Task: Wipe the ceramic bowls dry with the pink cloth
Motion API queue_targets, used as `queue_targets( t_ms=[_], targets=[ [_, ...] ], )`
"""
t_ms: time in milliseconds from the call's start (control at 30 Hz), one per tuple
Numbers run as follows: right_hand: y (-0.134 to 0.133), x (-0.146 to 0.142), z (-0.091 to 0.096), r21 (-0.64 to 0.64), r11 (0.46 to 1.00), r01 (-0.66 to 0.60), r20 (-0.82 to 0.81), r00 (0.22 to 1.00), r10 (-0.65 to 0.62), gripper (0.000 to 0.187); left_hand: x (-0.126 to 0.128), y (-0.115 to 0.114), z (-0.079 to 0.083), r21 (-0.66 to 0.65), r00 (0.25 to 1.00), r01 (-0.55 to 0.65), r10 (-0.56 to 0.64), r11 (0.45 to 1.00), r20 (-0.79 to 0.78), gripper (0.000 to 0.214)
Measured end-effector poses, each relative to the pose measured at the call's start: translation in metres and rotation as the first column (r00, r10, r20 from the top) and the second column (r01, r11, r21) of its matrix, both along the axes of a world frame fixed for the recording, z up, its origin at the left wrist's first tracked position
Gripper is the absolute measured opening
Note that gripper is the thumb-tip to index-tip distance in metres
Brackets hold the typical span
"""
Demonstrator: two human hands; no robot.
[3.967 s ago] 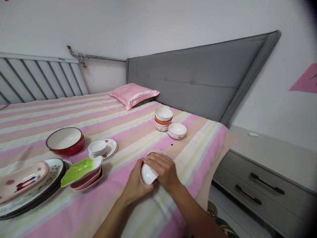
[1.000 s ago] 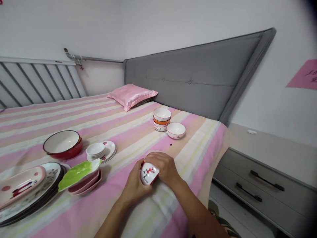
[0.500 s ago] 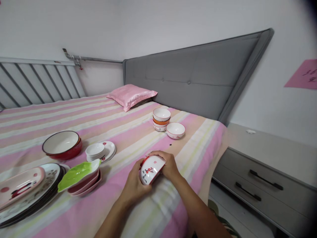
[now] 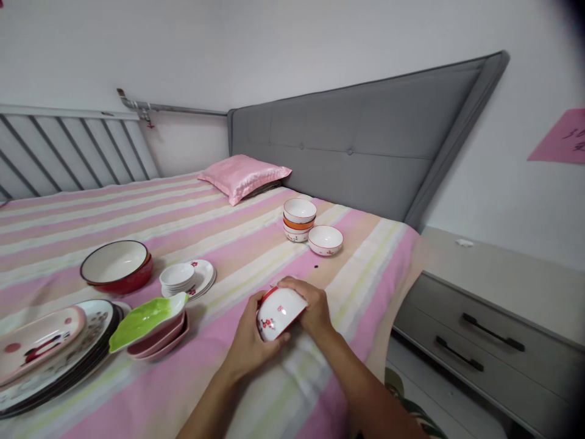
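Both my hands hold a small white bowl (image 4: 280, 312) with a red rim and red flower marks, tilted so its underside faces me, just above the striped bedsheet (image 4: 237, 244). My left hand (image 4: 249, 341) cups it from the left and below. From the right, my right hand (image 4: 308, 305) wraps over its top edge. Further back on the bed stands a stack of small bowls (image 4: 299, 219), with a single white bowl (image 4: 325, 239) beside it.
At the left lie a red bowl (image 4: 116, 265), small white saucers (image 4: 185, 277), a green leaf-shaped dish (image 4: 146, 317) on pink dishes, and a pile of large plates (image 4: 46, 347). A pink pillow (image 4: 244, 175) rests by the grey headboard (image 4: 365, 146). A grey drawer unit (image 4: 479, 341) stands right of the bed.
The bowl has been turned in my hands: four seconds ago its plain white side faced me, then the red flower marks came round. My hands stay at the same spot.
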State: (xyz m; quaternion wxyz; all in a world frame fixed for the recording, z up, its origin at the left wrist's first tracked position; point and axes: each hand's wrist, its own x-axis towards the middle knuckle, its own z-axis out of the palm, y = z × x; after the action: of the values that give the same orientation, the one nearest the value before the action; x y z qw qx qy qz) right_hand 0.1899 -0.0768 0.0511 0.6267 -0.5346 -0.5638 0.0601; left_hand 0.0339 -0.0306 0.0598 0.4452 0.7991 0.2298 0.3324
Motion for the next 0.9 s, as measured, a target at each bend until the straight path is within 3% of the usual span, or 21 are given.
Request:
queue_targets(
  t_ms=[133,267,533,733,900],
  targets=[
    [-0.007,-0.013,0.015,0.185,0.983,0.019,0.427,0.899,-0.098,0.027,0.002,-0.004,0.004,0.061,1.000,0.014,-0.015,0.998,0.008,0.069],
    [-0.008,-0.017,0.020,0.189,0.981,0.044,0.525,0.840,-0.139,0.024,0.003,-0.004,0.005,0.070,1.000,-0.006,0.007,0.998,-0.018,0.064],
    [-0.004,-0.007,0.011,0.047,0.999,-0.023,0.360,0.933,0.004,0.027,0.003,-0.002,0.001,0.058,0.998,-0.032,0.035,0.998,-0.054,0.069],
    [0.000,0.000,0.000,-0.044,0.997,-0.061,0.109,0.992,0.066,0.033,0.002,-0.001,-0.001,0.059,0.997,-0.050,0.053,0.997,-0.059,0.068],
    [0.002,0.002,-0.006,-0.162,0.984,-0.079,-0.088,0.994,0.065,0.034,0.002,0.000,-0.001,0.057,0.996,-0.057,0.061,0.997,-0.072,0.069]
  ],
)
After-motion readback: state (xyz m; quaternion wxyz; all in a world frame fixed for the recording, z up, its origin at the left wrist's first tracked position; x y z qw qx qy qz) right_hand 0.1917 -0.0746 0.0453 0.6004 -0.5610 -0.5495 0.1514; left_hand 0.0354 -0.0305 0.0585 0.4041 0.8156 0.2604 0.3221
